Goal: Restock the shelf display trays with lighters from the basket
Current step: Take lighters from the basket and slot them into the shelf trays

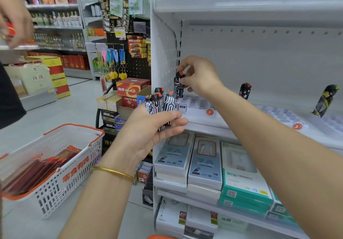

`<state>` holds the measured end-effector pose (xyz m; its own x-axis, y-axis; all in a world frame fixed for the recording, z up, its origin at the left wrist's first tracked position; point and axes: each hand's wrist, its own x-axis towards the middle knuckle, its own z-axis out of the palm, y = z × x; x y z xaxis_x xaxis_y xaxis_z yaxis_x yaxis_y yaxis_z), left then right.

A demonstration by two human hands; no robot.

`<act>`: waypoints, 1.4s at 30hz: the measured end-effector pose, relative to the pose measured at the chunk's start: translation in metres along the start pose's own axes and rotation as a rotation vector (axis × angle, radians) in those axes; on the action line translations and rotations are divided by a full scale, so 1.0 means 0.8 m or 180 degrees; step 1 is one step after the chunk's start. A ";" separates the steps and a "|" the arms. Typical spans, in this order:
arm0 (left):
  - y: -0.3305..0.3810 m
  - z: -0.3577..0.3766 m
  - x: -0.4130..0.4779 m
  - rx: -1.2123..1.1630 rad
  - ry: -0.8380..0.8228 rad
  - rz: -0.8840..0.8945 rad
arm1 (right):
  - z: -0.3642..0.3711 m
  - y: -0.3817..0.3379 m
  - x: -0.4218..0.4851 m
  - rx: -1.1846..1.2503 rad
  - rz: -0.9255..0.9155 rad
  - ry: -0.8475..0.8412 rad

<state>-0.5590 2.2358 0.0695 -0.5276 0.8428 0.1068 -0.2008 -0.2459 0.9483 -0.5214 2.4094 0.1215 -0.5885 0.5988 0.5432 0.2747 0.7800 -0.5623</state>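
My left hand [148, 127] grips several black-and-white patterned lighters [161, 103] with red tops, held upright in front of the shelf's left end. My right hand [199, 75] pinches one black-and-white lighter [179, 86] by its top, upright just above the back-left corner of the left white display tray [196, 106]. A star-patterned lighter [245, 91] stands in that tray farther right. A yellow-and-black lighter [325, 99] leans in the right tray [289, 116]. The white basket [61, 166] with orange rim sits low at left, holding red packets.
Another person's hand [14, 21] holds something red at the upper left. Boxed data cables [204, 162] fill the shelf below the trays. A pegboard rack [130, 39] with batteries and keychains stands left of the shelf unit. An empty shelf board [241, 4] runs above.
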 end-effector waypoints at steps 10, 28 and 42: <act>-0.002 0.001 -0.002 -0.0049 -0.0055 -0.0022 | 0.006 -0.003 0.003 -0.0142 -0.0028 -0.0134; -0.008 0.006 -0.001 -0.0255 -0.0206 0.0068 | -0.041 -0.029 -0.065 0.0839 0.0285 -0.0639; -0.007 0.009 0.000 -0.0111 -0.0164 0.0043 | -0.058 -0.010 -0.058 0.1783 0.0704 -0.0258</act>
<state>-0.5519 2.2406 0.0663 -0.4873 0.8626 0.1356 -0.2232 -0.2732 0.9357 -0.4610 2.3837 0.1292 -0.6252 0.7029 0.3391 -0.0318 0.4111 -0.9110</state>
